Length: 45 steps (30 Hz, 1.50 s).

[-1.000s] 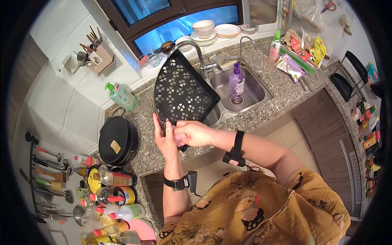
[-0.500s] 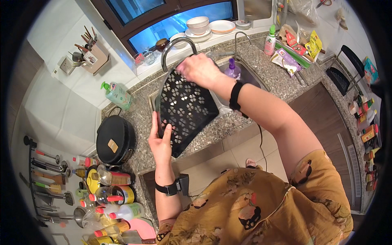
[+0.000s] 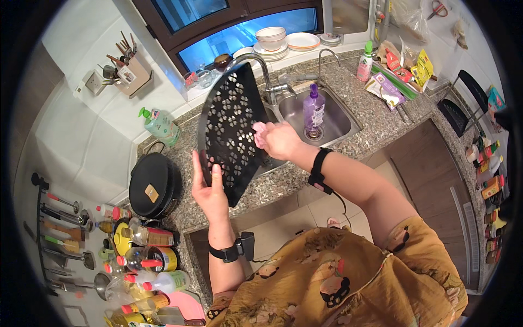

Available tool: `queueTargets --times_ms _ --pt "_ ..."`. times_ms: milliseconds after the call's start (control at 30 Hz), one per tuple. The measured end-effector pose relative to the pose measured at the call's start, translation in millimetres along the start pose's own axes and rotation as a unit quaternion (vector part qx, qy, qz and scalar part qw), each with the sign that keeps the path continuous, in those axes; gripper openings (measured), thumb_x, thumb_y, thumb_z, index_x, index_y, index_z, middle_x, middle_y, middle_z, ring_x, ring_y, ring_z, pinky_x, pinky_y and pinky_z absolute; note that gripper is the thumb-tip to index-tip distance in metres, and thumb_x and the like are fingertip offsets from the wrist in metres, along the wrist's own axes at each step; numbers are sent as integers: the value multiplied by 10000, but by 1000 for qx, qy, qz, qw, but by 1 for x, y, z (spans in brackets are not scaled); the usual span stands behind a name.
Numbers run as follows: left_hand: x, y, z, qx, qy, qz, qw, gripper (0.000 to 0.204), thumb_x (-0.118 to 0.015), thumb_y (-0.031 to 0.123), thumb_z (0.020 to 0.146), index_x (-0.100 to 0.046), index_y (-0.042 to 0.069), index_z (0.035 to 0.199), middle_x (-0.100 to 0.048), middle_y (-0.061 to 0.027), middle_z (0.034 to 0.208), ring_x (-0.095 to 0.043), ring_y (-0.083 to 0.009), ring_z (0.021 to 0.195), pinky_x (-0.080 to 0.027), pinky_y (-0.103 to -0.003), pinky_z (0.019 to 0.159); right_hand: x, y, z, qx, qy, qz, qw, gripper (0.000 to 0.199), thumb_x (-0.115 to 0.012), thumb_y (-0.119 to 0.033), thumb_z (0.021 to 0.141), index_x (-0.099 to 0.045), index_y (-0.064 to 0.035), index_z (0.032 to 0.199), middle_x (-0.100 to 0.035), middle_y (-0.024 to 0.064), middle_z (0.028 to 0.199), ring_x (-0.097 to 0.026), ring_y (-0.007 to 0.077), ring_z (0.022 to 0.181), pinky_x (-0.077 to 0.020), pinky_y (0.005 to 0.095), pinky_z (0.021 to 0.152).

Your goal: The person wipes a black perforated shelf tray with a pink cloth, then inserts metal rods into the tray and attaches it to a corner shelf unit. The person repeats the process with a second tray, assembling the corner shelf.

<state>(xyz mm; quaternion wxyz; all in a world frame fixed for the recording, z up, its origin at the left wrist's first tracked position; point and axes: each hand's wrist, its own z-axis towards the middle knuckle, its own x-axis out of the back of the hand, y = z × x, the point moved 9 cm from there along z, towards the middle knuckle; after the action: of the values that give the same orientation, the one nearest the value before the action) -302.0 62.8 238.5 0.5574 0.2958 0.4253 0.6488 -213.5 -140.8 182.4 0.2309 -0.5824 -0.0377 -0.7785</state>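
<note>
At nine o'clock from the sink basin point(image 3: 339, 115), the left hand point(image 3: 211, 199) pinches the clover-perforated black panel point(image 3: 235, 126) near its seven o'clock edge, while the right hand point(image 3: 280, 143), closed round a pink cloth point(image 3: 259, 134) at three o'clock, should probably rub lightly (thin sheets can flex).

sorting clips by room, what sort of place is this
Probably a home kitchen: there is a steel sink set in a speckled counter, stacked bowls and hanging cooking utensils.
</note>
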Motion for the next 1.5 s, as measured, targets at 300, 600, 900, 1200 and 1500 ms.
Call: queueTargets --times_ms 300,600,900,1200,1500 --pt "-13 -21 2 -86 15 354 931 760 -667 33 736 -447 56 1463 -630 -265 1227 -645 -401 1092 -511 -416 939 57 -34 -6 22 223 446 867 286 -611 -106 840 -644 -30 1114 -532 122 1233 -536 268 1146 -456 383 989" --pt "-22 9 -14 -194 -21 403 894 680 -647 -17 675 -552 103 1338 -664 -175 1106 -664 -407 940 -547 -458 805 129 -69 1 152 362 146 908 135 -613 -254 887 -712 -194 955 -619 17 1071 -516 280 1050 -435 439 911" --pt "-19 43 -20 -277 -61 377 882 639 -645 -80 643 -609 61 1266 -689 -184 1048 -687 -389 903 -561 -419 782 72 117 86 -200 140 573 783 219 -545 -222 954 -657 -46 1023 -548 -6 602 -481 107 427 -396 256 394" --pt "-3 -8 13 -132 32 370 919 359 -719 96 743 -649 76 1095 -700 -160 966 -679 -384 855 -547 -420 729 83 -132 -10 137 295 234 916 195 -601 -147 828 -667 -104 1006 -586 69 1096 -431 330 1325 -210 626 1127" --pt "-39 29 -7 -236 -92 482 839 702 -757 40 609 -598 101 1290 -670 -135 1171 -676 -314 974 -546 -387 838 48 67 61 -163 292 493 803 446 -706 -179 771 -613 -6 1170 -587 206 1209 -607 346 1094 -504 399 936"
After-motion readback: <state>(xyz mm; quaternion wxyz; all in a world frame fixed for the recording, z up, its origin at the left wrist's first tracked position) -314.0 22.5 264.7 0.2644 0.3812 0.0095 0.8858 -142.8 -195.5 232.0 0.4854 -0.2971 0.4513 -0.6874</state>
